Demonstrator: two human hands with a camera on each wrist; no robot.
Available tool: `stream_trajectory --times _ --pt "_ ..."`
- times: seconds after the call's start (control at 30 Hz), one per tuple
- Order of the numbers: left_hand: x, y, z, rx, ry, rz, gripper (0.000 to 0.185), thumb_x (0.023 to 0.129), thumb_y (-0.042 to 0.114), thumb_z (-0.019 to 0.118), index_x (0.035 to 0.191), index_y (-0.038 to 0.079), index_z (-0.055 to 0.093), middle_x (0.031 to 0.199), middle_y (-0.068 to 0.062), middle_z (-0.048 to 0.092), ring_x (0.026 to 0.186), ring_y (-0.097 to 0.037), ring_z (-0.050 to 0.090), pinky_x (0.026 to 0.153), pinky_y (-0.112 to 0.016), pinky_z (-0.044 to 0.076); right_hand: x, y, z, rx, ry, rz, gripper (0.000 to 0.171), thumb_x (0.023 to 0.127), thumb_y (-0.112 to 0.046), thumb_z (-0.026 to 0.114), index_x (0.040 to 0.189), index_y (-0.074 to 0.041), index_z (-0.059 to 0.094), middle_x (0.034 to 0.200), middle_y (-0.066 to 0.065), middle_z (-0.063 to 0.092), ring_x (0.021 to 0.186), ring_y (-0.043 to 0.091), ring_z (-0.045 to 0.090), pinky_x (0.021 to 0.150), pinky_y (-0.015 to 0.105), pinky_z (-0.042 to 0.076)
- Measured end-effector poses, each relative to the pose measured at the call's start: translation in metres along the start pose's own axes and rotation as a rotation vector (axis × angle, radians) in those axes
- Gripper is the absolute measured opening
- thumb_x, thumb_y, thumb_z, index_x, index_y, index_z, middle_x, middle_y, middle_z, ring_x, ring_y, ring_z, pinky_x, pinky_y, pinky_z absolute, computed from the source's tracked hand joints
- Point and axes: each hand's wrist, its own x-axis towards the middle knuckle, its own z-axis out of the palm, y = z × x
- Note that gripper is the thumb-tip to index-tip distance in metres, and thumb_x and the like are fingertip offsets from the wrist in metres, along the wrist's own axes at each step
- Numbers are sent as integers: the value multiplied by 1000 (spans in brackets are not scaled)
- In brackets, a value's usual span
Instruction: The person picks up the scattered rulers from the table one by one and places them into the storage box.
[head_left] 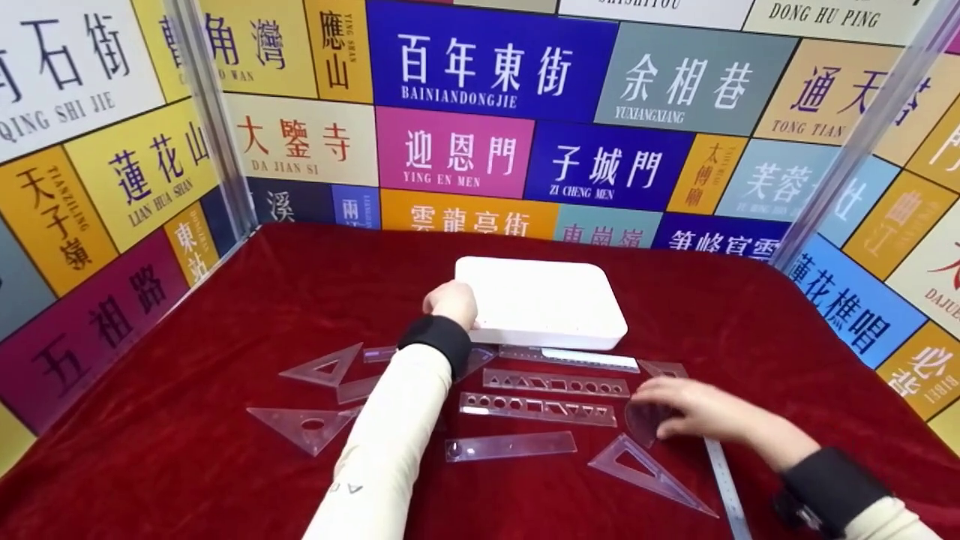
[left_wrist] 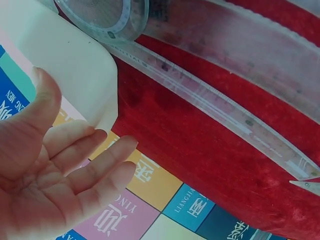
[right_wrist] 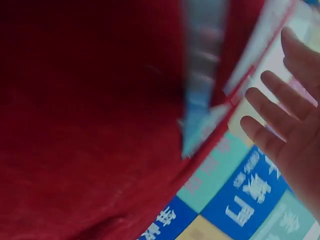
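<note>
A white box (head_left: pixel 544 300) with rounded corners lies toward the back of the red cloth. My left hand (head_left: pixel 453 301) is at its left edge. In the left wrist view that hand's thumb overlaps the box (left_wrist: pixel 82 70), and the fingers are loosely bent and spread apart. My right hand (head_left: pixel 697 409) is over a clear, round-edged protractor (head_left: pixel 645 424), its fingers relaxed and apart in the right wrist view. Beside it lie a set square (head_left: pixel 649 476) and a long steel ruler (head_left: pixel 724 484). Two stencil rulers (head_left: pixel 555 382) with cut-out shapes lie before the box.
Clear set squares (head_left: pixel 304 429) lie at the left, partly behind my left sleeve. A short clear ruler (head_left: pixel 510 447) is nearest the front. More rulers (head_left: pixel 592 360) lie along the box's front edge. Upright panels with printed signs (head_left: pixel 487 67) border the cloth-covered table (head_left: pixel 172 465).
</note>
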Motion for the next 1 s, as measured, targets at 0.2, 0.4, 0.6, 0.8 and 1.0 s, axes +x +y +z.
stream_trajectory --times 0.2,0.4,0.6,0.8,1.0 --pt "-5 1 -3 11 -1 -7 49 66 33 67 107 8 54 105 -2 54 86 -23 54 65 -44 43 7 -8 4 -81 -86 -52 47 63 -18 68 108 -10 54 106 8 50 94 21 47 74 36 40" --pt "4 4 1 2 -19 -42 47 66 32 67 106 10 55 105 -1 55 84 -23 54 59 -47 43 16 -7 2 -87 -129 -36 49 56 -17 71 102 -12 56 98 2 49 87 18 46 72 33 39" --pt "76 8 45 12 57 -80 40 63 32 68 99 16 58 96 2 57 73 -24 55 51 -53 39 18 -6 3 -69 -127 -29 49 53 -18 72 98 -16 55 93 -2 46 80 13 44 67 30 38" --pt "115 7 72 -26 87 -80 25 70 24 61 94 16 60 92 1 58 71 -25 54 48 -55 38 19 -7 2 -47 -141 2 48 54 -20 73 97 -18 52 105 5 45 88 17 45 69 33 40" --pt "171 8 107 -3 95 -88 23 65 26 63 86 17 60 84 1 56 62 -28 50 39 -58 32 15 -7 2 -31 -118 -5 49 54 -20 73 97 -18 50 109 6 45 93 19 45 71 34 39"
